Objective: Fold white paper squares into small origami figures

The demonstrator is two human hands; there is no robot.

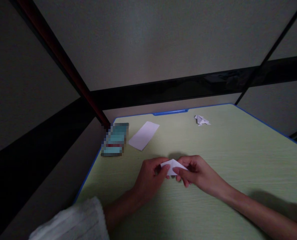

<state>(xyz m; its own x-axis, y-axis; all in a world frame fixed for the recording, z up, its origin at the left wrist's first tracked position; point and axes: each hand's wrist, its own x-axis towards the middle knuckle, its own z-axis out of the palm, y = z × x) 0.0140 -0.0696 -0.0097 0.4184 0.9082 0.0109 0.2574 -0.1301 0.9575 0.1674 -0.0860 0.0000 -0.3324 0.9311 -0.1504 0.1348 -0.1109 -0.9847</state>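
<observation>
Between my two hands, just above the table, is a small folded piece of white paper [172,164] with a peaked top edge. My left hand [152,171] pinches its left side, thumb on the near face. On the right side, my right hand [194,170] grips it the same way, with its thumb near the middle and its other fingers curled behind. The far face of the paper is hidden by the fingers.
A flat white paper sheet [144,135] lies beyond my left hand, beside a phone-like object [116,140] blurred by pixels. A folded paper figure [201,120] rests near the back of the pale table [238,143]. A blue tray strip [170,112] edges the back, against a wall panel [150,50].
</observation>
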